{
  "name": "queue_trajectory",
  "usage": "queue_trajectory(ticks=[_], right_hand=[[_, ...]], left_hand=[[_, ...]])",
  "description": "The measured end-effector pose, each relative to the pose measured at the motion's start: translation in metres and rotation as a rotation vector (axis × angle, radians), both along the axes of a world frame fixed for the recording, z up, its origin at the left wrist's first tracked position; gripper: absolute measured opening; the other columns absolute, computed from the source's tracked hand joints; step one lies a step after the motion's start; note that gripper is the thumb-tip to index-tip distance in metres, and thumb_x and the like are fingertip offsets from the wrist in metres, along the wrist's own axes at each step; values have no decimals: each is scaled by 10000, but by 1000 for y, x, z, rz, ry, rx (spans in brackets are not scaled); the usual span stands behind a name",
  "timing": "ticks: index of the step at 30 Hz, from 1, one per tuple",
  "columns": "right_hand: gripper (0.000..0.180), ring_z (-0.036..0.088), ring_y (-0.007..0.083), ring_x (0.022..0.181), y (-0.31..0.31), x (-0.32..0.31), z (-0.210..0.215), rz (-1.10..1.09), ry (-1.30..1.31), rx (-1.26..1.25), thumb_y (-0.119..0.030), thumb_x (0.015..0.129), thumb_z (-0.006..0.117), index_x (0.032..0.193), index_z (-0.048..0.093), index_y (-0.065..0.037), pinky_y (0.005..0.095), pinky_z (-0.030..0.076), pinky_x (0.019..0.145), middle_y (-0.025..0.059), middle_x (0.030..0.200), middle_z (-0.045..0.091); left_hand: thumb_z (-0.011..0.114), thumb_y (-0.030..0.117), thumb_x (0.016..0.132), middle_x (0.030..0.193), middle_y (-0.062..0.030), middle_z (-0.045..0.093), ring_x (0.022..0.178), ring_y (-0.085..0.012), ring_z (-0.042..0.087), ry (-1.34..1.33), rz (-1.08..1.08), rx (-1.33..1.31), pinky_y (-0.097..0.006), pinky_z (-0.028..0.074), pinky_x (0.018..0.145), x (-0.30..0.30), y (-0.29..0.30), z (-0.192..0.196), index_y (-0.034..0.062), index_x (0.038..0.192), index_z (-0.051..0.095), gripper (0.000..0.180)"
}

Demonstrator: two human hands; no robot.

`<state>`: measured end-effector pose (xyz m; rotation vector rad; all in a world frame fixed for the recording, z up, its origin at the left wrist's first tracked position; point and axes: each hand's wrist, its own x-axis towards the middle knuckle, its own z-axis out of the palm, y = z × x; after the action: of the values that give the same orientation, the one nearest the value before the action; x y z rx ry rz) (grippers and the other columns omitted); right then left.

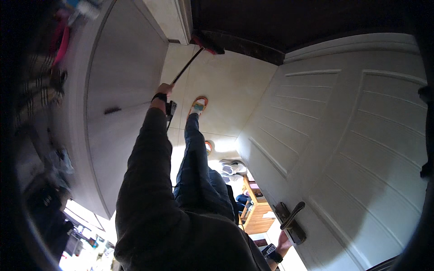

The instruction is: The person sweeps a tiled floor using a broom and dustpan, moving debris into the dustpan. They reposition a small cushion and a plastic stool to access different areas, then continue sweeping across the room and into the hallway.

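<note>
My left hand (165, 89) is stretched forward and wrapped round the dark handle of a broom (188, 64). The broom's red and black head (210, 48) rests on the pale tiled floor, against the dark threshold at the far side. A black boxy object (170, 109) hangs just below my left wrist. At the lower right, my right hand (284, 244) reaches the edge of the white door (316, 149), beside the metal door handle (294, 217). The door hides its fingers, so I cannot see how they are set.
A grey panel (126, 67) stands close on my left, with a dark bar on it. Past the dark threshold (244, 47) lies a dark area. My foot in an orange-edged slipper (199, 105) is on the tiles. Shoes (232, 168) and a wooden rack (258, 214) are beside the door.
</note>
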<state>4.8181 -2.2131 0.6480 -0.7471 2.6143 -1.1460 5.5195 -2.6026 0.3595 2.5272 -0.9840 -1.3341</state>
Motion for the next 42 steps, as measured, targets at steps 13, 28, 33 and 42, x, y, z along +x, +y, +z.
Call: queue_trajectory(ticks=[13,28,33,42], right_hand=[[296,504,191,927,-126,-82,16,347,-30,-71,-168,823,533,1060,529,9,321,402,833,93,1056,555],[264,473,138,900,-326,-76,17,695,-15,-192,-145,845,503,1040,536,31,299,401,825,66,1013,547],[232,489,166,881,-330,-58,35,822,156,-246,-100,838,470,982,540,68,324,412,806,92,972,557],[190,460,143,780,-336,-89,17,755,111,-216,-158,857,457,936,532,-2,285,432,669,37,898,509]], left_hand=[[395,569,846,463,-32,456,393,-165,418,465,288,-14,-332,320,400,-120,205,-2,45,687,536,565],[448,450,845,811,-230,587,815,-411,549,0,307,51,-468,427,671,-186,341,134,23,792,564,446],[417,171,849,867,-161,587,835,-319,586,-230,-305,-263,-425,480,686,-190,212,86,32,884,572,211],[505,368,836,908,-165,626,884,-326,598,-93,90,-257,-423,486,742,-202,-54,14,49,886,623,343]])
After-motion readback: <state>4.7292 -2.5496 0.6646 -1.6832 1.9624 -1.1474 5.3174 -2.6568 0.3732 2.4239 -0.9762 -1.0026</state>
